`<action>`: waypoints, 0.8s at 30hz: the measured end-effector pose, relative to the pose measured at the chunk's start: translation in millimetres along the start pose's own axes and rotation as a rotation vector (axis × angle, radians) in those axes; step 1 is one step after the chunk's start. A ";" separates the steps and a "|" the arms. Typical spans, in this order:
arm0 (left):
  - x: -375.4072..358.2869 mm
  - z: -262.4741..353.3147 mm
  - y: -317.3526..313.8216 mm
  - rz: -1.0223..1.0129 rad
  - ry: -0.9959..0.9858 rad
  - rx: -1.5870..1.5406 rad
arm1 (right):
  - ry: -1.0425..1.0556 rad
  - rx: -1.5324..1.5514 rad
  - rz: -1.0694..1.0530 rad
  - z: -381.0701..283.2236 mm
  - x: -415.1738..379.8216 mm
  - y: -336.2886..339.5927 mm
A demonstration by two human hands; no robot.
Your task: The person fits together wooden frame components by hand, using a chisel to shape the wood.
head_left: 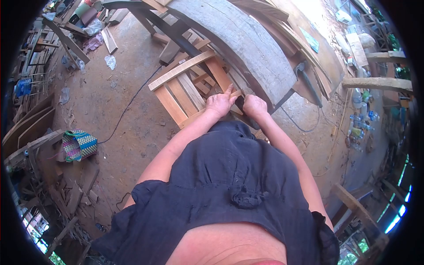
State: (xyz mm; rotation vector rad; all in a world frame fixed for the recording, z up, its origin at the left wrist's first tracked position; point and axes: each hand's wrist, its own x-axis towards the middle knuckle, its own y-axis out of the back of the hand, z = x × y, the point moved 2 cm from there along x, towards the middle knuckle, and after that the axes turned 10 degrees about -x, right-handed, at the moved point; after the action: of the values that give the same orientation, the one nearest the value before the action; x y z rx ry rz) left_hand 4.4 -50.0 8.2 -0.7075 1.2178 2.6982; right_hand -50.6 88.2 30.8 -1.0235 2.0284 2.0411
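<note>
Slatted wooden frame (182,97) under left hand (219,104)

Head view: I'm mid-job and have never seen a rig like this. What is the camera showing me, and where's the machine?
There is no machine: this one picture comes from a camera on a person's head, looking forward and down; the lens bends the edges. The left hand rests at a slatted wooden frame, index finger extended; its grip is unclear. The right hand is curled like a fist near a thick grey slab; whether it holds anything is hidden. Beyond the slab are boards and a hammer-like tool. On the floor, a woven basket stands at the picture's left.
</note>
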 end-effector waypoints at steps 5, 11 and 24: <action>-0.6 0.6 2.7 -0.023 0.018 0.023 | 0.008 -0.071 -0.113 11.7 -48.4 26.1; 1.9 -4.0 -3.1 -0.009 -0.014 0.009 | -0.007 -0.023 -0.027 16.6 -41.6 6.4; -2.8 -5.9 3.5 0.012 -0.063 0.003 | 0.133 0.027 0.246 -28.1 -8.0 75.4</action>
State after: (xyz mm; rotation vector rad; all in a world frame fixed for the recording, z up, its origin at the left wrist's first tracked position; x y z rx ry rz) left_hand 8.0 -56.3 8.5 -0.6118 1.2149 2.7060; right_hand -71.4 56.9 102.5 -0.9730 2.3478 2.1020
